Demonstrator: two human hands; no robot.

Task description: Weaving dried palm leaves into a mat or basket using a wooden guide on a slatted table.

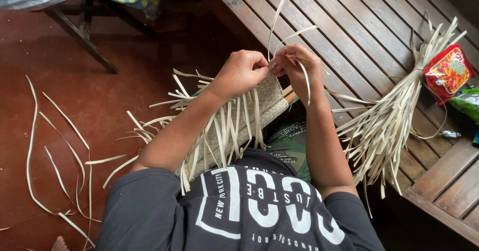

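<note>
A partly woven pale mat [259, 106] of flat leaf strips lies across my lap, loose ends fanning out to the left. My left hand [240, 72] is closed on the mat's upper edge, pinching strips there. Beside it my right hand [298, 66] pinches thin pale strips [277, 19] that stick up and curl over its fingers. Both hands meet at the same spot on the mat's edge.
A tied bundle of pale leaf strips [394, 116] lies on the slatted wooden bench [349, 21] to my right, next to a red snack packet [448, 70] and a green packet [466, 101]. Loose strips [55, 146] litter the red floor at left. A table leg [80, 36] stands at upper left.
</note>
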